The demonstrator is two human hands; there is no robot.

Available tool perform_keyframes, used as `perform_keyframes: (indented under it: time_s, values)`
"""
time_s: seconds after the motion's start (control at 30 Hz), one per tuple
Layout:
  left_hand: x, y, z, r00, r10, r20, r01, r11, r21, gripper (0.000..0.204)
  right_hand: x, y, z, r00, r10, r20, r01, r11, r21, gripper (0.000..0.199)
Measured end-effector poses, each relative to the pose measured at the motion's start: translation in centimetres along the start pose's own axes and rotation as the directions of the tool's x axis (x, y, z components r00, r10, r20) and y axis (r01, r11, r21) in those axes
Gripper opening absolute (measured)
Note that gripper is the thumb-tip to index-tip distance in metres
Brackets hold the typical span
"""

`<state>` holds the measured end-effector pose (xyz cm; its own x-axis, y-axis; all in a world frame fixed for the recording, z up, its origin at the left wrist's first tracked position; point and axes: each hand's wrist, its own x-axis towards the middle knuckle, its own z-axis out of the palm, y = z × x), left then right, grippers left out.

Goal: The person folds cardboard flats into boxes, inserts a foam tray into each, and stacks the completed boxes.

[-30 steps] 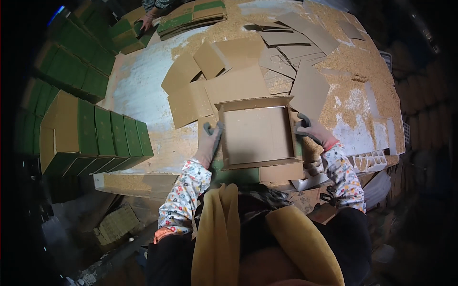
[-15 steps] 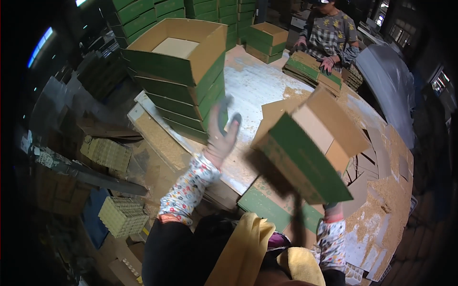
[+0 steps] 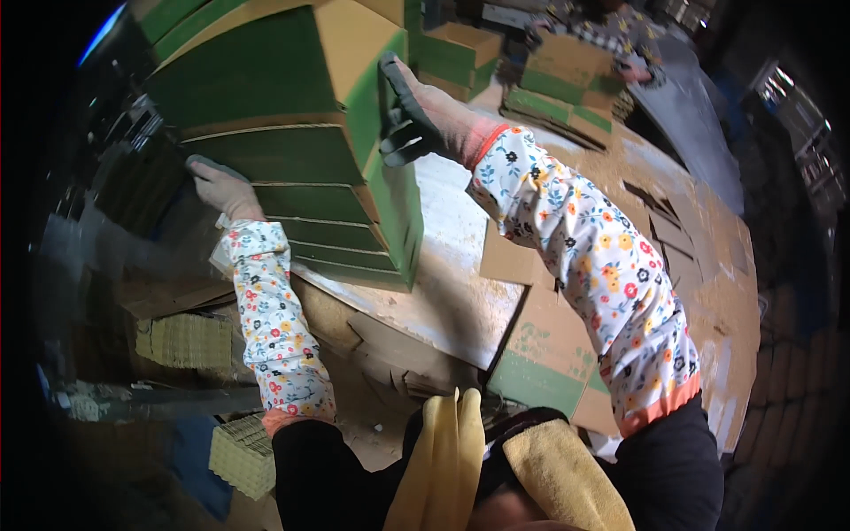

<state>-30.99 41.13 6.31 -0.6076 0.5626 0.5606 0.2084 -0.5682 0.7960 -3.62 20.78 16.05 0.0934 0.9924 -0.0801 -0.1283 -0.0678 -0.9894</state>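
A stack of boxes [image 3: 297, 155] is set at the left end of the counter [image 3: 447, 208], flanked by the left hand [image 3: 227, 193] and the right hand [image 3: 443, 119]. Behind it, to the right, smaller boxes [image 3: 452, 57] are placed. Farther right, a cardboard pile [image 3: 558, 102] is set before a co-worker [image 3: 642, 40]. Cardboard sheets [image 3: 677, 243] are spread on the right, beyond the right forearm; a carton [image 3: 540, 363] is laid at the near edge. Below, on the left, moulded trays [image 3: 186, 341] are stacked.
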Motion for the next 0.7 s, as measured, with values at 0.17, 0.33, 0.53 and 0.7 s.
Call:
perform_keyframes:
  time_s: [0.17, 0.33, 0.53, 0.7]
  values:
    - [-4.9, 7.0, -5.7, 0.953, 0.299, 0.056, -0.303, 0.923, 0.236, 0.049, -14.9, 15.6, -9.5, 0.995, 0.085, -0.043, -0.086, 0.996, -0.016, 0.064]
    - [-38.7, 8.7, -14.5, 0.193, 0.225, 0.955, -0.218, 0.959, -0.182, 0.075, -45.7, 36.0, -24.5, 0.18, -0.084, -0.98, -0.849, 0.491, -0.198, 0.079]
    - [-57.7, 8.2, -15.8, -0.139, -0.668, 0.731, 0.153, 0.715, 0.682, 0.065, -57.5, 43.7, -27.7, 0.196, 0.309, -0.931, -0.32, 0.917, 0.237, 0.054]
    - [-55.5, 13.6, -13.8, 0.068, -0.452, 0.889, 0.614, 0.722, 0.32, 0.034, -58.4, 36.3, -30.5, 0.201, -0.05, -0.978, -0.136, 0.988, -0.078, 0.036]
